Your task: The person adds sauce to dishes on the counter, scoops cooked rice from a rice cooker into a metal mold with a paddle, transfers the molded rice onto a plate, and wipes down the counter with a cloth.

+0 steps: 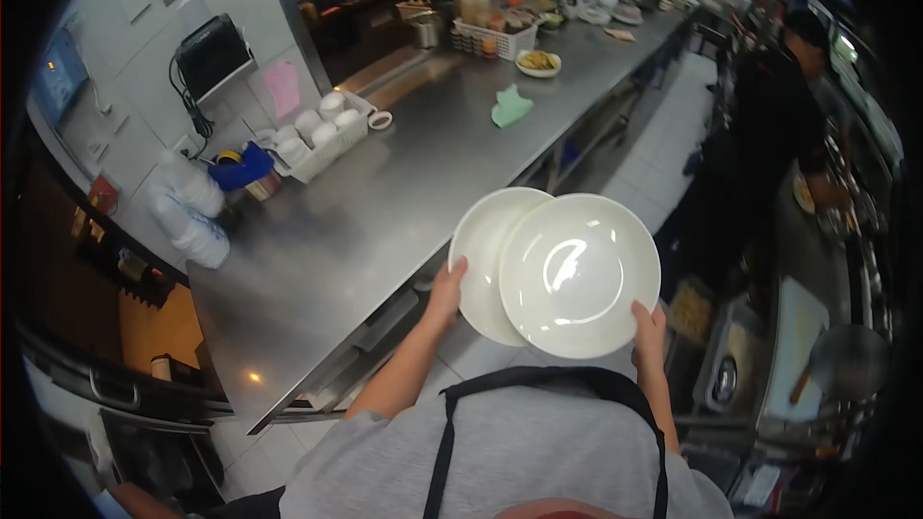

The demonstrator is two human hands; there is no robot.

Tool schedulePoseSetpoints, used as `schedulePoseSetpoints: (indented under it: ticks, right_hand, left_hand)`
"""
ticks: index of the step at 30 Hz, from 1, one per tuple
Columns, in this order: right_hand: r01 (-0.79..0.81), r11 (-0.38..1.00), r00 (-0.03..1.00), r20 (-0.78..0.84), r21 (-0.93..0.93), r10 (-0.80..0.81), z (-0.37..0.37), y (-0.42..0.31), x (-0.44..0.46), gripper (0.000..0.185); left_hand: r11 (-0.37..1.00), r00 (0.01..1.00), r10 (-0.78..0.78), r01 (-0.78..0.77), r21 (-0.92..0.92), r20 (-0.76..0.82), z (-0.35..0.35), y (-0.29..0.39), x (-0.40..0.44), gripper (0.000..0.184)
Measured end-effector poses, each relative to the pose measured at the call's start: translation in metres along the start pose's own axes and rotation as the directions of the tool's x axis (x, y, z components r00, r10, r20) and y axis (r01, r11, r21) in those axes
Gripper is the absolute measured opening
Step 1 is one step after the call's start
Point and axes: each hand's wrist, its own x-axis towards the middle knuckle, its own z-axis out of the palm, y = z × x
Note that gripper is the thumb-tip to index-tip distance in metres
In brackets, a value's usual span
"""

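Observation:
Two round white plates are held out in front of my body, beside the edge of the steel counter. My left hand grips the rim of the left plate, its thumb on top. My right hand is closed on the rim of the right plate, thumb on the upper face. The right plate overlaps the left one. Both plates look bare and glossy. My fingers beneath the rims are hidden.
On the counter stand a white basket of cups, a green cloth, a plate of food and a basket of bottles. A co-worker in dark clothes stands at the right-hand line. A cutting board lies nearer me.

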Motion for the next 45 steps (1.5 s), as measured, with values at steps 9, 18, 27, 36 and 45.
schedulePoseSetpoints:
  ticks: [9, 18, 27, 36, 45]
  right_hand:
    - [-0.054, 0.999, 0.99, 0.129, -0.005, 0.054, -0.016, -0.014, 0.177, 0.032]
    - [-0.176, 0.984, 0.944, 0.286, 0.009, 0.167, -0.025, -0.023, 0.332, 0.032]
    - [-0.205, 0.978, 0.938, 0.293, 0.036, 0.186, 0.016, -0.022, 0.454, 0.035]
    - [-0.277, 0.96, 0.928, 0.267, 0.037, 0.258, 0.056, -0.028, 0.572, 0.046]
    - [-0.315, 0.949, 0.877, 0.392, 0.031, 0.278, 0.058, -0.022, 0.714, 0.046]
  left_hand:
    - [1.0, 0.999, 0.006, -0.007, -0.027, -0.031, 0.11, 0.011, 0.106, 0.053]
    - [0.999, 0.98, -0.039, 0.033, -0.035, -0.197, 0.201, 0.031, 0.191, 0.056]
    - [0.995, 0.991, -0.002, -0.011, -0.1, -0.131, 0.232, 0.051, 0.325, 0.055]
    - [0.992, 0.997, -0.076, 0.074, -0.1, -0.019, 0.277, 0.071, 0.451, 0.053]
    - [0.971, 0.972, -0.213, 0.199, -0.135, -0.102, 0.343, 0.057, 0.541, 0.06]
